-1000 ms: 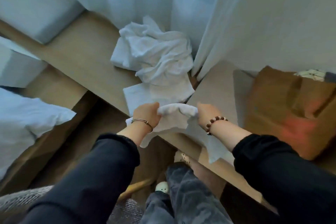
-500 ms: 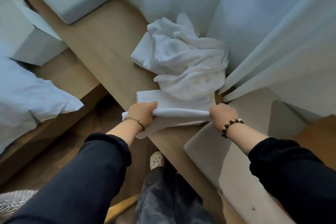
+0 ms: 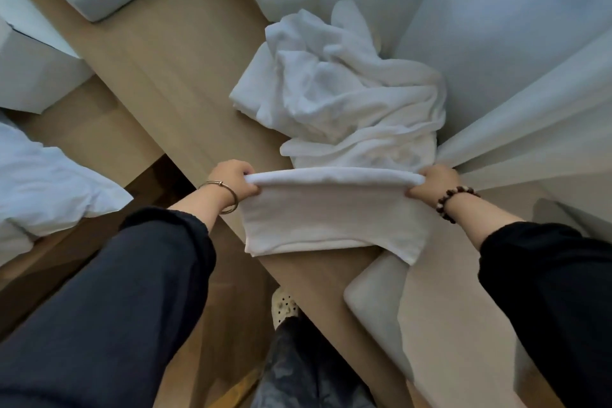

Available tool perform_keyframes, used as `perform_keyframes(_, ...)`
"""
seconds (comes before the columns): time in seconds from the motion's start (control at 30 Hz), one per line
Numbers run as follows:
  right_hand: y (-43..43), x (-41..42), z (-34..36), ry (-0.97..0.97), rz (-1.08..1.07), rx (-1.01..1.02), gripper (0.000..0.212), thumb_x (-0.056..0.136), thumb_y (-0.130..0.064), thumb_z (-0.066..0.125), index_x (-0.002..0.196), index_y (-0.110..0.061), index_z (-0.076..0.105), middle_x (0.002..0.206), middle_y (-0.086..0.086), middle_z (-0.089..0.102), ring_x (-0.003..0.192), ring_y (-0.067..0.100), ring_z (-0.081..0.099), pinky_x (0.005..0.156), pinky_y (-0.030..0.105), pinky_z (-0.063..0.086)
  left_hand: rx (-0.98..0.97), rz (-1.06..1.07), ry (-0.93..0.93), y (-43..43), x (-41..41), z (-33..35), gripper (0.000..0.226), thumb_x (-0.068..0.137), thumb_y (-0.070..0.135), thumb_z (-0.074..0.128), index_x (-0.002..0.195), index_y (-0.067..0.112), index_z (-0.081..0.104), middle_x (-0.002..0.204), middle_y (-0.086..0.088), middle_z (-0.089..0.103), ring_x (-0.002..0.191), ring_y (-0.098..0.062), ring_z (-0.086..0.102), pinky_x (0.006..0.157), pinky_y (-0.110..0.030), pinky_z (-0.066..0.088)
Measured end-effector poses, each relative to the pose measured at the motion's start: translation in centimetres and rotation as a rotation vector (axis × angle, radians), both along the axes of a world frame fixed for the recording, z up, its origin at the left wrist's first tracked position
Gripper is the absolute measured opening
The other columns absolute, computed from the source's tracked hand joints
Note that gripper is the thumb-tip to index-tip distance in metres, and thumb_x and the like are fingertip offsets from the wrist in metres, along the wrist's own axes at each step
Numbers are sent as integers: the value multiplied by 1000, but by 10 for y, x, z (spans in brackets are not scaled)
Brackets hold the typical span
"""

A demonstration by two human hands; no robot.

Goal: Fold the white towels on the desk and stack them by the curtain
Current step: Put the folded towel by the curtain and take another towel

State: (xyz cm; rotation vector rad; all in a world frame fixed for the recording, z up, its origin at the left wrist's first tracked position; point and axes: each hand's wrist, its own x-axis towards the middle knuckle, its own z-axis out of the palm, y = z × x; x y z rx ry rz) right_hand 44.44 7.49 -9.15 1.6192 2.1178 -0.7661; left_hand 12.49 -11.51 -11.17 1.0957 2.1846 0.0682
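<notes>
Both hands hold one white towel stretched over the desk edge.

The left hand (image 3: 235, 179) grips the left end of the towel (image 3: 331, 212) at its folded top edge; the right hand (image 3: 433, 183) grips the right end. The doubled towel hangs from this edge, its lower part lying on the desk (image 3: 172, 56). Just beyond it, a crumpled pile (image 3: 344, 93) of white towels sits on the desk, touching the curtain (image 3: 496, 53).
</notes>
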Motion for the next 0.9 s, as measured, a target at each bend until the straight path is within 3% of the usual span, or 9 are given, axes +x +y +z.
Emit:
perform_keyframes(0.13, 15, 8, -31, 229, -362, -16, 26, 72, -32, 79, 84, -16, 63, 87, 5, 63, 70, 15, 53, 55, 26, 40, 153, 487, -156, 5, -2, -38, 27, 79, 19, 71, 102, 8, 62, 94, -4, 57, 93, -27, 56, 72, -28, 38)
perform_keyframes(0.23, 10, 16, -52, 446, -682, -142, 58, 67, -33, 85, 116, -11, 62, 107, 4, 63, 92, 24, 60, 82, 40, 51, 153, 768, -402, -4, 1, -66, 58, 80, 26, 74, 129, 7, 50, 122, -9, 55, 110, -27, 54, 85, -31, 41)
perform_keyframes(0.3, 3, 24, -67, 600, -832, -294, 69, 64, -23, 85, 124, -6, 58, 120, 10, 62, 107, 30, 60, 97, 48, 47, 86, 807, -557, -13, 6, -83, 49, 80, 24, 75, 122, 7, 56, 121, -11, 60, 102, -26, 57, 85, -35, 44)
perform_keyframes(0.37, -5, 31, -81, 642, -873, -400, 65, 60, -17, 82, 120, -6, 60, 122, 16, 62, 111, 34, 58, 100, 53, 43, 85, 790, -497, -21, 15, -95, 30, 80, 19, 75, 105, 7, 64, 114, -15, 64, 96, -29, 60, 85, -39, 48)
perform_keyframes(0.43, -13, 35, -90, 623, -904, -477, 57, 56, -16, 79, 111, -9, 63, 120, 16, 63, 108, 34, 59, 98, 53, 44, 86, 792, -350, -28, 21, -108, 22, 78, 22, 76, 93, 8, 67, 109, -15, 64, 97, -35, 61, 88, -47, 51)
perform_keyframes(0.57, -16, 32, -103, 559, -891, -566, 65, 57, -23, 80, 117, -7, 60, 120, 17, 63, 108, 33, 60, 99, 53, 44, 98, 983, -486, -39, 30, -126, 16, 81, 16, 74, 79, 12, 59, 94, -15, 64, 94, -36, 63, 90, -51, 50)
perform_keyframes(0.73, -26, 15, -116, 298, -772, -546, 93, 61, -30, 86, 140, -10, 40, 132, 15, 55, 118, 35, 54, 98, 53, 45, 119, 931, -342, -52, 33, -128, 17, 83, 19, 70, 75, 15, 55, 84, -8, 60, 81, -28, 57, 74, -34, 46)
perform_keyframes(0.8, -43, 4, -120, 176, -686, -513, 90, 67, -35, 85, 140, -11, 37, 134, 12, 52, 119, 34, 51, 93, 43, 46, 163, 971, -302, -65, 32, -127, 16, 84, 16, 68, 76, 12, 54, 76, -4, 57, 75, -24, 52, 61, -25, 40)
perform_keyframes(0.9, -73, -11, -124, 85, -591, -480, 83, 77, -41, 76, 142, -9, 34, 137, 12, 49, 119, 34, 50, 90, 38, 45, 209, 961, -288, -80, 23, -126, 12, 85, 11, 66, 86, 5, 57, 80, -7, 58, 75, -24, 52, 58, -23, 36)
